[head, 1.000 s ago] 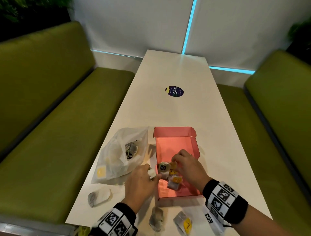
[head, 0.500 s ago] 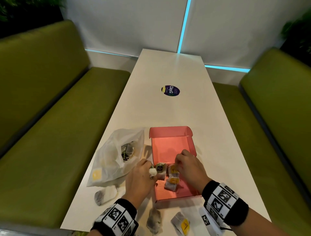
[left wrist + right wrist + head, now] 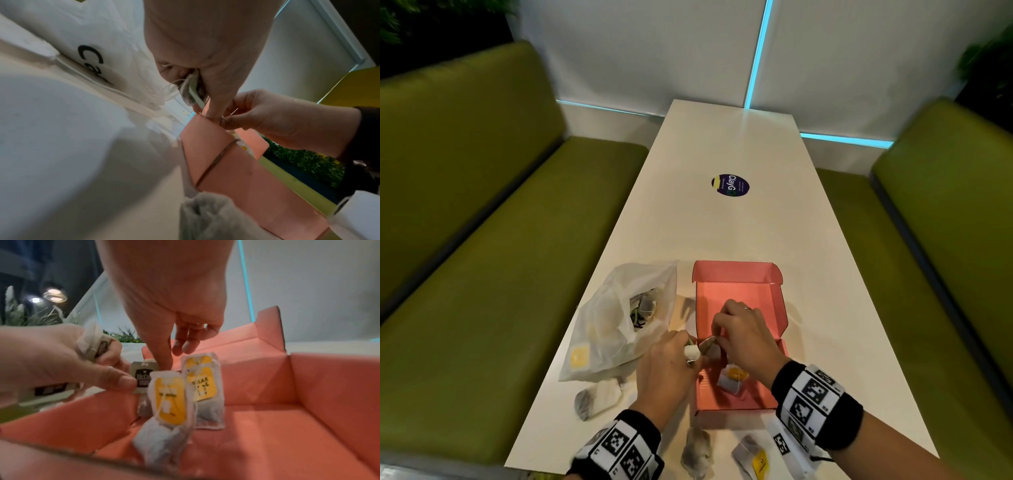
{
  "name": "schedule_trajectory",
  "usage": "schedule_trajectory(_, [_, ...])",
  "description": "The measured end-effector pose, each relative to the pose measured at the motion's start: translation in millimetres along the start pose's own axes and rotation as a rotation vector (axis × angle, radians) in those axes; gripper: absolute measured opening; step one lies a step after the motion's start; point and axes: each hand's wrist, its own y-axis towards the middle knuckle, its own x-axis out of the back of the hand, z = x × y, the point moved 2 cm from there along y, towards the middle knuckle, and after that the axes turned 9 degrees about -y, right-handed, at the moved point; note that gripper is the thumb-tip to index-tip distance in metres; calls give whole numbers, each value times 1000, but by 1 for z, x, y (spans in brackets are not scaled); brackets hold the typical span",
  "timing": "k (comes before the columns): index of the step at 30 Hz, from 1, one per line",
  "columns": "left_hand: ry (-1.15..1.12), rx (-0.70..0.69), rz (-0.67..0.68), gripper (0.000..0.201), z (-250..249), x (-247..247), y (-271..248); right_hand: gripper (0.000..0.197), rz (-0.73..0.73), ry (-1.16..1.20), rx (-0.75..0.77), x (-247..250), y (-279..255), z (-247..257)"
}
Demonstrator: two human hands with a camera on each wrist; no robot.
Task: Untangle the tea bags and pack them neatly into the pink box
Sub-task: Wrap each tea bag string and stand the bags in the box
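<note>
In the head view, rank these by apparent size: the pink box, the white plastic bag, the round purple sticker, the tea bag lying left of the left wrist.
1. Pink box and plastic bag: too alike to rank.
2. Tea bag.
3. Sticker, though it lies farthest from the camera.

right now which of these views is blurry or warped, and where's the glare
Head view: sharp centrally, benches bowed by the wide lens, soft ceiling glare on the far table. Left wrist view: heavy blur on the plastic bag, horizon tilted. Right wrist view: near tea bag smeared, left hand soft, pink box clearer.
</note>
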Motion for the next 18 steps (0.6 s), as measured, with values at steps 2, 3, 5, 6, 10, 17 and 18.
schedule_trajectory(2, [-8, -2, 3, 25, -2, 1, 0, 16, 19, -4, -25, 0, 1, 1])
schedule_trajectory(3, [-8, -1, 9, 27, -3, 1, -1, 17, 26, -4, -38, 1, 0, 2])
schedule_trajectory(5, [-24, -5, 5, 32, -4, 4, 0, 23, 31, 14, -59, 7, -3, 1])
schedule_trajectory(6, [-42, -12, -4, 36, -4, 6, 0, 26, 31, 38, -65, 12, -7, 0])
schedule_trajectory(10, [-103, -14, 0, 54, -5, 17, -7, 22, -6, 201, -57, 38, -45, -9])
schedule_trajectory(17, [-179, 112, 48, 75, -3, 37, -25, 21, 403, 247, -144, 14, -134, -21])
schedule_trajectory(18, [-183, 103, 45, 79, -1, 38, -26, 28, 453, 272, -184, 10, -139, -20])
